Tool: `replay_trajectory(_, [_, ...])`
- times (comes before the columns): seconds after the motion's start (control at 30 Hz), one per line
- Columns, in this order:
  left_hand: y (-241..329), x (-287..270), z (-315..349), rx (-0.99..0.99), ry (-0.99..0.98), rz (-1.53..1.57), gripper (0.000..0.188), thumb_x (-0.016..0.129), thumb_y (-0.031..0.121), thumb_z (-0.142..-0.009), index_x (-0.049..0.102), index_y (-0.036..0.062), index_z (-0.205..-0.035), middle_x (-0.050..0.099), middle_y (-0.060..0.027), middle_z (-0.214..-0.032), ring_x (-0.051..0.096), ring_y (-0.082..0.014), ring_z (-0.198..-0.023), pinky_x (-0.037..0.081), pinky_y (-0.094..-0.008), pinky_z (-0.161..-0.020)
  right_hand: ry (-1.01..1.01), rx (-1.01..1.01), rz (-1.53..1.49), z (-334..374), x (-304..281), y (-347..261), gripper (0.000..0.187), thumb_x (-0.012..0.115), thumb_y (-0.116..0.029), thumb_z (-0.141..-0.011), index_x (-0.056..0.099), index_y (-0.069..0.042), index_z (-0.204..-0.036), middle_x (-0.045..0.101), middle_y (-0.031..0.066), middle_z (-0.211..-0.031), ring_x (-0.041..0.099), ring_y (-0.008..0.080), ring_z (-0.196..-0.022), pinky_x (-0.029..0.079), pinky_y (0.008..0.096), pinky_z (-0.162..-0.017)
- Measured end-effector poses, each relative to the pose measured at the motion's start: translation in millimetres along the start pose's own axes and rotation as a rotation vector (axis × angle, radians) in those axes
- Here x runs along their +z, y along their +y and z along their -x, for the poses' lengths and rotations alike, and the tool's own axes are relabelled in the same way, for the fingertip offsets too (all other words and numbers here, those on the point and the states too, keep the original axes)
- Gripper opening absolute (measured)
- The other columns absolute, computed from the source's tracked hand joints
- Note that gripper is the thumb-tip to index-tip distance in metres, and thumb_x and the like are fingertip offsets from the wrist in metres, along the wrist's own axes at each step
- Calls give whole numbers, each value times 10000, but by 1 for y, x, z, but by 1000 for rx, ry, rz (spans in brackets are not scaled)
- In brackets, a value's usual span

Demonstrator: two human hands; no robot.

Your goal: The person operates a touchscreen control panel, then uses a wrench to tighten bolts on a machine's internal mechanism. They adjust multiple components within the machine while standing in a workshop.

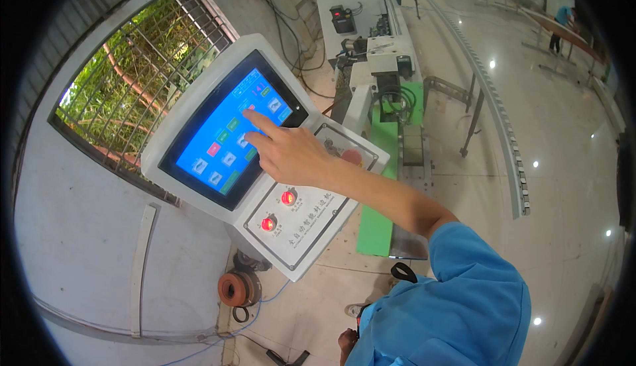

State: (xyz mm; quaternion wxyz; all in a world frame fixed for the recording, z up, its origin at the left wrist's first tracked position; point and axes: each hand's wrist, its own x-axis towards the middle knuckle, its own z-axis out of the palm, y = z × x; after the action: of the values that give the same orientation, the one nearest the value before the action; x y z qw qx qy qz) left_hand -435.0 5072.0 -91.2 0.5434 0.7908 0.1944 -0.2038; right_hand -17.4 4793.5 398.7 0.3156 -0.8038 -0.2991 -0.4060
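Note:
My right hand (291,154) reaches across a control panel with its index finger stretched out to a touchscreen (192,144). The fingertip is at a small red button on the blue display, among green, red and picture-like buttons. The thumb is held apart below the index finger, and nothing is held. Beneath the screen, the grey panel (311,223) carries two lit red knobs (288,198) and a red round button (351,158), partly behind my wrist. Low beside my blue shirt, my left hand (346,339) shows only in small part; its fingers are not clear.
Behind the panel stands a long machine (377,54) with green covers (376,200) and cables. A toothed metal rail (500,111) runs along its right. Brown rolls (235,289) and a blue cable (271,294) lie by the wall. Another person (563,18) works far right.

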Motion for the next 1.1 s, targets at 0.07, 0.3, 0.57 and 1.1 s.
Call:
replay_trajectory(0.07, [-1,-1,1,180,26,-267,271,634,223,-928,551,115,-693,574,-30,-635,537,-213,-553,444,-373,-536,19,-35,-3,1,0,-1,337,689,-97,-855,677,-11,-1181,506,226,-1549,764,347,-766,619,479,-622])
replay_trajectory(0.3, [0,-1,-1,95,4,-252,257,650,169,-938,576,127,-695,584,-34,-643,605,-178,-585,457,-364,-509,-63,20,90,2,8,3,349,676,-121,-886,677,-47,-1227,509,173,-1573,765,335,-814,616,472,-643])
replay_trajectory(0.57, [-3,6,-8,-151,134,208,197,678,148,-936,646,51,-767,633,-52,-687,615,-186,-571,471,-322,-491,-33,17,50,1,2,11,333,679,-142,-911,665,-46,-1230,511,147,-1576,751,336,-803,606,474,-655])
replay_trajectory(1.1, [4,0,-7,-113,-3,133,275,609,206,-998,547,104,-751,578,-19,-670,628,-176,-672,481,-366,-560,-41,7,74,-4,7,15,324,697,-109,-875,672,-29,-1188,512,158,-1535,753,337,-744,617,455,-626])
